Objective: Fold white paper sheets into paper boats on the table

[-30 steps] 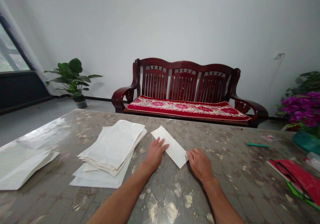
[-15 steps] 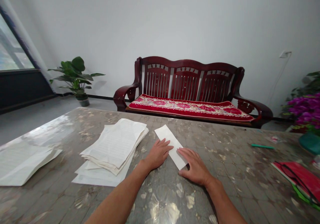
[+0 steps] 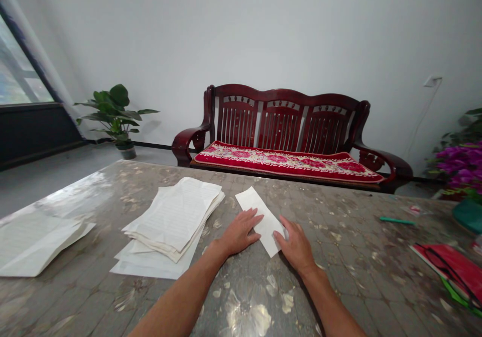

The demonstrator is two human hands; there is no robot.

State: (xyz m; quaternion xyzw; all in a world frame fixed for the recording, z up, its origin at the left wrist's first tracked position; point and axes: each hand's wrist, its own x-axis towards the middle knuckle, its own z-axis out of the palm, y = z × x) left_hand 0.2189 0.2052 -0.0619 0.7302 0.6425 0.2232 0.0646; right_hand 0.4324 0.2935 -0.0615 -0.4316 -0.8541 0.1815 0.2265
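Note:
A white strip of folded paper (image 3: 251, 200) lies at a slant on the table in front of me. My left hand (image 3: 241, 230) rests flat on its left side, fingers stretched across it. At the near right edge of the strip is my right hand (image 3: 295, 242), its thumb on the paper and its bent fingers along the edge, taking the edge between them. The undersides of those fingers are hidden. Left of my hands sits an untidy stack of white paper sheets (image 3: 181, 214), with faint lines on the top sheet.
Another folded paper (image 3: 33, 241) lies at the far left of the patterned table (image 3: 350, 276). To the right are a green pen (image 3: 397, 221), a red book (image 3: 461, 266) with dark glasses (image 3: 439, 259) on it, and purple flowers (image 3: 461, 163). Behind stands a wooden bench (image 3: 282, 121).
My right hand has gone from lying spread on the paper to its right edge, with the fingers more bent. My left hand stays on the paper, its thumb now further out.

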